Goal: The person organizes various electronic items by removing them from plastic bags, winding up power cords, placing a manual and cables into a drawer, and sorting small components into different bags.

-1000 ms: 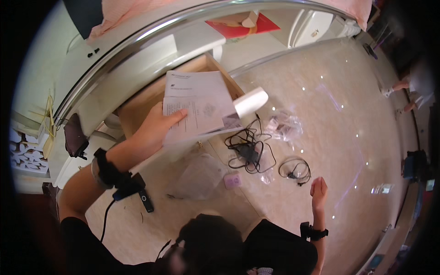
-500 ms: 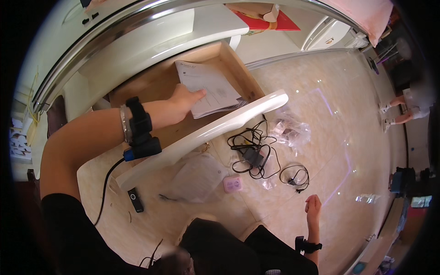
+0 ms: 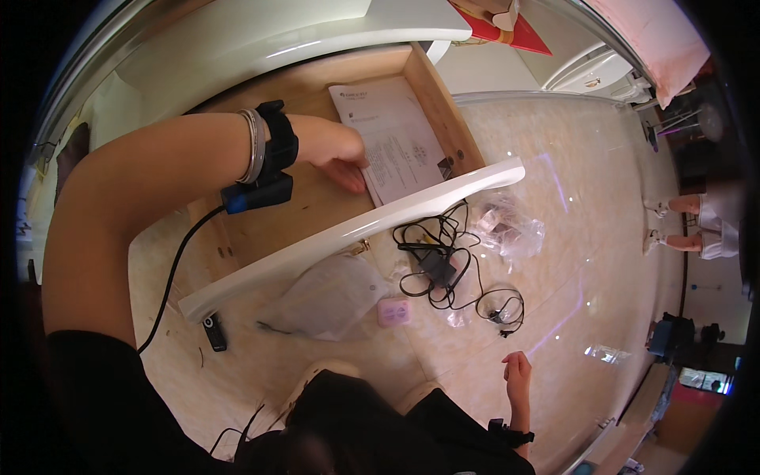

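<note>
Inside the pulled-out wooden drawer [image 3: 305, 202], a stack of printed white papers [image 3: 396, 138] lies flat against the right side. My left hand [image 3: 342, 161] reaches in over the drawer, its fingers stretched out and touching the stack's left edge. A black strap and a bracelet circle that wrist. My right hand [image 3: 517, 369] hangs low over the floor on the right, fingers curled in and nothing visible in them. The drawer's white front panel [image 3: 356, 237] runs slantwise below the papers.
On the floor before the drawer lie a tangled black cable with an adapter [image 3: 435, 267], a crumpled clear plastic bag [image 3: 511, 229], a pale plastic pouch [image 3: 332, 297], a small pink box [image 3: 393, 312] and a black remote [image 3: 214, 332]. Another person's legs [image 3: 685, 222] stand far right.
The papers, earlier gripped under my left thumb and askew, now lie flat and straighter along the drawer's right side. My left hand has let go and slid to their left edge.
</note>
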`<state>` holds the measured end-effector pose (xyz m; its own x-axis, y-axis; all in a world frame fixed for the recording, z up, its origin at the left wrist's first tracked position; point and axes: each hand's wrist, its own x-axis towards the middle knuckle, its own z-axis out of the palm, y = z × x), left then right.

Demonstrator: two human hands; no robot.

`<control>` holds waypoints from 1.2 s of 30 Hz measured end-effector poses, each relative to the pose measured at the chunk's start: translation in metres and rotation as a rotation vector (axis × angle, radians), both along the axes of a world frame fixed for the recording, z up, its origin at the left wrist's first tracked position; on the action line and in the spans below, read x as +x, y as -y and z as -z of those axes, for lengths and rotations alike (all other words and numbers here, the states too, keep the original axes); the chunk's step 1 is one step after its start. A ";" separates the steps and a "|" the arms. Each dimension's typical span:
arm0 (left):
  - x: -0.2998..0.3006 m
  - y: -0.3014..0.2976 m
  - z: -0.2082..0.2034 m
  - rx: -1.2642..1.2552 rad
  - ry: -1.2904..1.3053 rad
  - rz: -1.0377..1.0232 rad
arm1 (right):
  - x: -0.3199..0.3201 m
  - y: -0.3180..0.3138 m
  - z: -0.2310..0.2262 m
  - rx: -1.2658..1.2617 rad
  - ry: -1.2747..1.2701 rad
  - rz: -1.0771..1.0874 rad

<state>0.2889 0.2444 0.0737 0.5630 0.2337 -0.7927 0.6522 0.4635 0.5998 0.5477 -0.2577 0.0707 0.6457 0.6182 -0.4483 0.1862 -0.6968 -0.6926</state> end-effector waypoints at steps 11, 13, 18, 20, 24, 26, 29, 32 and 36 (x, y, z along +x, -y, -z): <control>0.014 0.019 -0.076 0.527 -0.192 0.390 | 0.001 -0.025 -0.010 0.021 0.286 -0.225; -0.003 0.047 -0.121 0.836 0.114 0.321 | 0.021 -0.038 -0.012 0.066 0.351 -0.337; -0.042 0.153 -0.180 1.173 0.419 0.383 | 0.088 -0.107 -0.011 0.187 0.652 -0.456; -0.038 0.192 -0.155 0.908 0.433 0.286 | 0.110 -0.131 0.005 0.146 0.667 -0.323; -0.032 0.249 -0.088 0.736 0.266 0.252 | 0.145 -0.182 0.091 0.123 0.574 -0.063; -0.022 0.264 -0.064 0.674 0.238 0.233 | 0.142 -0.195 0.105 0.094 0.501 -0.054; -0.009 0.273 -0.043 0.681 0.254 0.275 | 0.149 -0.207 0.097 0.216 0.451 0.004; 0.017 0.267 -0.042 0.763 0.250 0.352 | 0.160 -0.207 0.082 0.477 0.482 0.142; 0.068 0.250 -0.056 0.859 0.203 0.500 | 0.153 -0.193 0.042 0.711 0.361 0.100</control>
<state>0.3572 -0.0060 0.1294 0.8577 0.3801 -0.3461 0.5021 -0.4750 0.7226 0.7003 -0.0646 0.0291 0.7431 0.6088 0.2779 0.4435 -0.1371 -0.8857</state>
